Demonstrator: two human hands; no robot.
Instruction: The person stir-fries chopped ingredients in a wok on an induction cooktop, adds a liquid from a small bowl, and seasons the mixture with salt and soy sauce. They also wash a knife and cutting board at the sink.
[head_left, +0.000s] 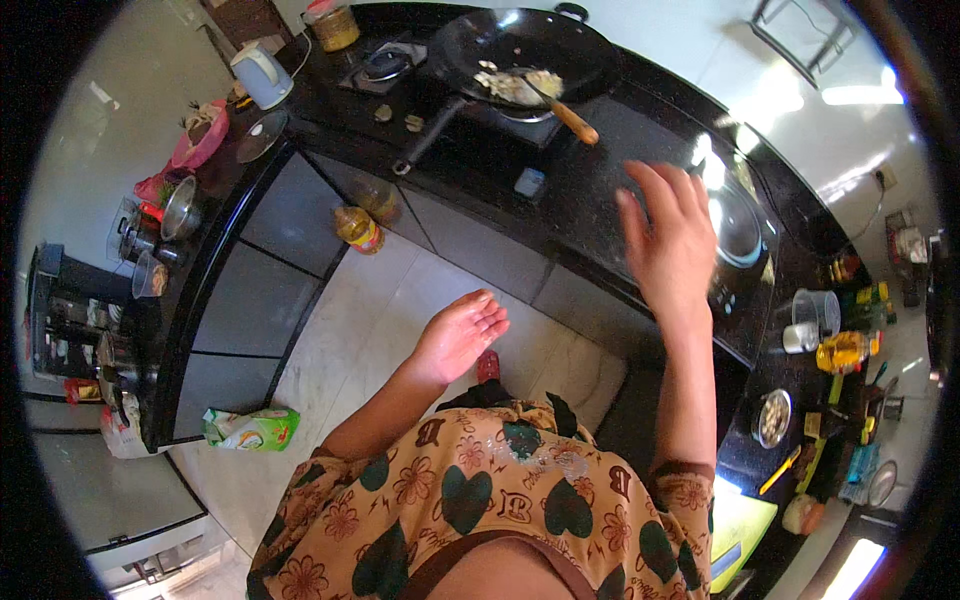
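Observation:
My right hand (pixel 670 235) hangs above the black counter to the right of the stove, its fingers stretched and nothing in it. Lower down, in front of my body, is my left hand (pixel 460 335), palm turned up and fingers loosely bent, holding nothing. Beyond my hands a black wok (pixel 455 50) stands on the cooker (pixel 485 128). Pale chopped pieces (pixel 515 85) lie at its bottom. A spatula with a wooden handle (pixel 577 125) rests in the wok, the handle sticking out over its near rim. Neither hand touches it.
On the right counter are a bowl of pale pieces (pixel 773 418), a yellow knife (pixel 780 470), a yellow oil bottle (pixel 845 352) and a green board (pixel 745 515). At left stand a blue kettle (pixel 262 75) and a pink basin (pixel 203 137). An oil jug (pixel 357 230) and a green bag (pixel 252 428) sit on the floor.

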